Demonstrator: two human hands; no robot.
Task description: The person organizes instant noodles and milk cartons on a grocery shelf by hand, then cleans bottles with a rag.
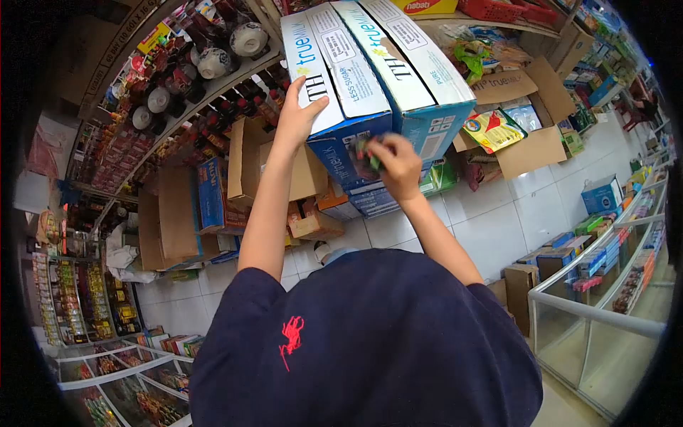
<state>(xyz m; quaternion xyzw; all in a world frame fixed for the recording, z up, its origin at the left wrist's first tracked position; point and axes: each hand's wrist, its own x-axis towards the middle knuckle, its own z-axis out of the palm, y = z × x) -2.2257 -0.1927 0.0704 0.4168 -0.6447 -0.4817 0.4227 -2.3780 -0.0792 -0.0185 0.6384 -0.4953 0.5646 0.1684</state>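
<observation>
My left hand lies on the left top edge of a blue and white milk carton marked "Less Sugar", its thumb and a finger spread apart. Pressed alongside that carton stands a second, lighter blue milk carton marked "Pure". My right hand is before the front faces of the cartons, fingers closed around a small dark item with green and red on it. Motion blurs this item, so I cannot tell what it is. Below, more blue packaging shows under the upper cartons.
At right, an opened cardboard box holds a yellow and red packet. More open boxes stand at left below shelves of bottles and bowls. A glass display case is at lower right, on white floor tiles.
</observation>
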